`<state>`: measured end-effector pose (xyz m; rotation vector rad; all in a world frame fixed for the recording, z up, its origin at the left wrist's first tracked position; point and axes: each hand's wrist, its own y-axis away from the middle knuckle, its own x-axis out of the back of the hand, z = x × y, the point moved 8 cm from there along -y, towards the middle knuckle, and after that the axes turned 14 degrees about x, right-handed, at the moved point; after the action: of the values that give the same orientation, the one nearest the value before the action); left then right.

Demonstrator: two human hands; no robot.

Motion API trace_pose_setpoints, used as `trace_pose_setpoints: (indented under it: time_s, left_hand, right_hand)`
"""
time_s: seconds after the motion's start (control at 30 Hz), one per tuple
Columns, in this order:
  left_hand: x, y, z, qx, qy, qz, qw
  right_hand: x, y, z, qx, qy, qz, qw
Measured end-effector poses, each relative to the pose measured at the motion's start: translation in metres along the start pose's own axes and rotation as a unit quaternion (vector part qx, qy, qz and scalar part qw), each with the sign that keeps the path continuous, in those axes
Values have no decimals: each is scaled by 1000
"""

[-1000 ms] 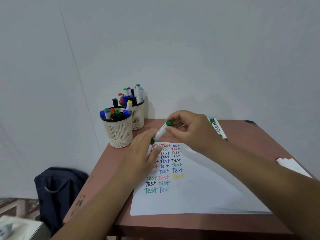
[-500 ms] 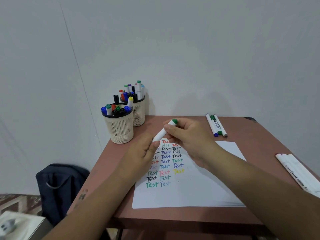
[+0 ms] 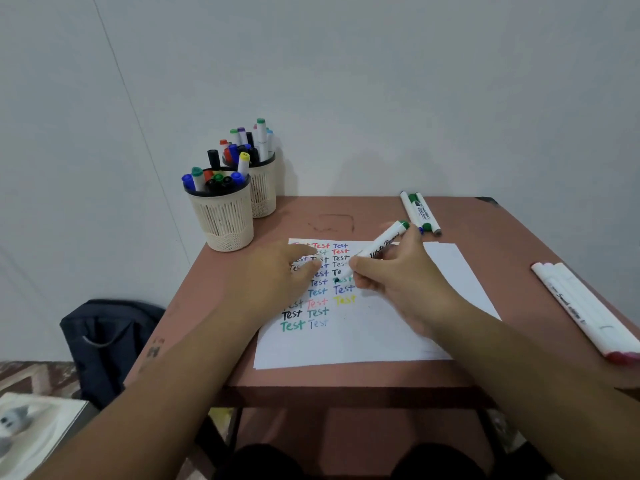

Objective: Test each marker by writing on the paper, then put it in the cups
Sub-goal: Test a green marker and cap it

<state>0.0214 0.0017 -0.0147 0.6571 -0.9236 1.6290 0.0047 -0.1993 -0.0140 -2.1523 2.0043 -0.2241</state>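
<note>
A reddish-brown table (image 3: 485, 220) carries a sheet of paper (image 3: 381, 334) and two marker-filled cups (image 3: 225, 216). Loose markers (image 3: 420, 213) lie at its far edge, more pens (image 3: 585, 310) at the right.

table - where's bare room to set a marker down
Bare table between the cups and the three far markers, and right of the paper before the white markers. Crowded where both hands work over the writing.

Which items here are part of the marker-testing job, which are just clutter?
In the job: green whiteboard marker in the right hand; paper under the left hand; two cups; untested markers.
Lying about: dark backpack; table.
</note>
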Motion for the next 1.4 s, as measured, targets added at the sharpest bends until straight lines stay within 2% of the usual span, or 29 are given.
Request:
trace_pose_setpoints:
  time_s: [0.27, 0.5, 0.6, 0.77, 0.97, 1.07, 1.13, 1.4]
  left_hand:
    - [4, -5, -5, 2, -29, 64, 998]
    - [-3, -8, -11, 52, -48, 5, 997]
    - [-3, -9, -16, 99, -62, 5, 993]
    - [1, -6, -13, 116, -95, 2, 989]
    - [-4, -8, -13, 107, -142, -5, 984]
    - [-4, -9, -13, 103, -144, 3, 984]
    - [-2, -10, -14, 106, -127, 10, 986]
    - [1, -8, -15, 119, -105, 35, 987]
  right_hand:
    - [-5, 7, 5, -1, 11, -70, 997]
    - [-9, 7, 2, -6, 1, -118, 993]
    - [-9, 8, 1, -5, -13, -130, 991]
    - [-12, 12, -1, -8, -4, -163, 987]
    - [-9, 11, 1, 0, 6, -112, 994]
    - [-3, 9, 1, 26, 63, -83, 994]
    - [-1, 9, -1, 37, 93, -77, 992]
    - [-4, 18, 1, 38, 85, -77, 993]
